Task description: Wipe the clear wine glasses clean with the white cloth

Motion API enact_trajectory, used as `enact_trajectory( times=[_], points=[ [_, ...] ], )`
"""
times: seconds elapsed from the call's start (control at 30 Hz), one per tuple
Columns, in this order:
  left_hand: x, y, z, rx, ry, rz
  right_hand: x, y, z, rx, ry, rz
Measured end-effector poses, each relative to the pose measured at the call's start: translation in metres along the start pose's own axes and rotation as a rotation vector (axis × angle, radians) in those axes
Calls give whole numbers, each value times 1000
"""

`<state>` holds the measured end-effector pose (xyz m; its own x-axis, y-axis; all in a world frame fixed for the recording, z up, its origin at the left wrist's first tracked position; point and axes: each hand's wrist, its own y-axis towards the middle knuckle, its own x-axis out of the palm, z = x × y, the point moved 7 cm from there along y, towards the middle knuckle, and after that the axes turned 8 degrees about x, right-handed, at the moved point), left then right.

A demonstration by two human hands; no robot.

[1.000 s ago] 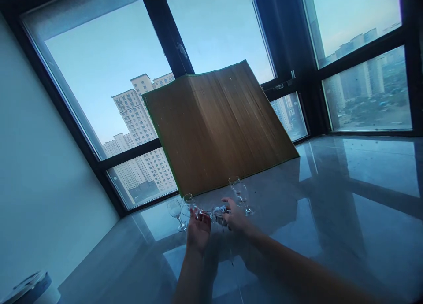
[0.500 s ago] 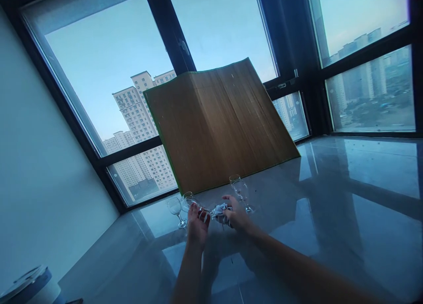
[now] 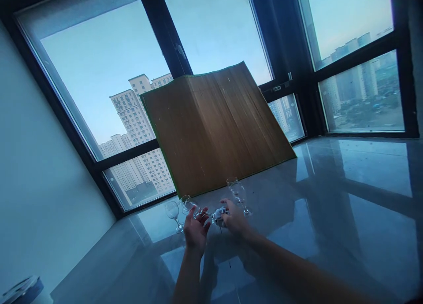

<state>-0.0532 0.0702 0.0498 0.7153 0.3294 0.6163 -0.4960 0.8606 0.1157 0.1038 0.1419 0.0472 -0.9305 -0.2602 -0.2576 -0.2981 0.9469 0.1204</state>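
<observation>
The left hand (image 3: 195, 232) grasps a tilted stemmed glass (image 3: 188, 204), its fingers curled loosely about the lower bowl and stem. The rim points up and away to the left, and the stem runs right, toward the right hand (image 3: 235, 219). That hand grips a crumpled pale cloth (image 3: 220, 216) at the stem's lower end; cloth and fingers hide the foot, so how far the cloth wraps around it cannot be told.

Just left of the held piece, a small wine glass (image 3: 172, 210) stands upright on the glossy grey floor (image 3: 280, 246). A larger goblet (image 3: 238, 194) stands upright beyond the right hand, near the bottom edge of a brown board (image 3: 214, 132). The board leans against the dark window frame (image 3: 161, 26), and has a bend running down it and a green edge. Pale tall buildings (image 3: 132, 112) show through the panes. A plain wall (image 3: 39, 172) rises at the left, and a round white-and-blue container (image 3: 26, 291) is partly visible in the lower left corner.
</observation>
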Motion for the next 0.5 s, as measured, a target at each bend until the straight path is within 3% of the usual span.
enact_trajectory(
  times=[0.1,0.33,0.5],
  points=[
    [0,0,-1,8,18,20,1,-1,-1,0,-39,-13],
    [-16,9,-2,136,223,185,-6,-4,-8,-29,-77,50],
    [-30,20,-4,230,459,186,-7,-4,-11,-66,-37,59]
  ],
)
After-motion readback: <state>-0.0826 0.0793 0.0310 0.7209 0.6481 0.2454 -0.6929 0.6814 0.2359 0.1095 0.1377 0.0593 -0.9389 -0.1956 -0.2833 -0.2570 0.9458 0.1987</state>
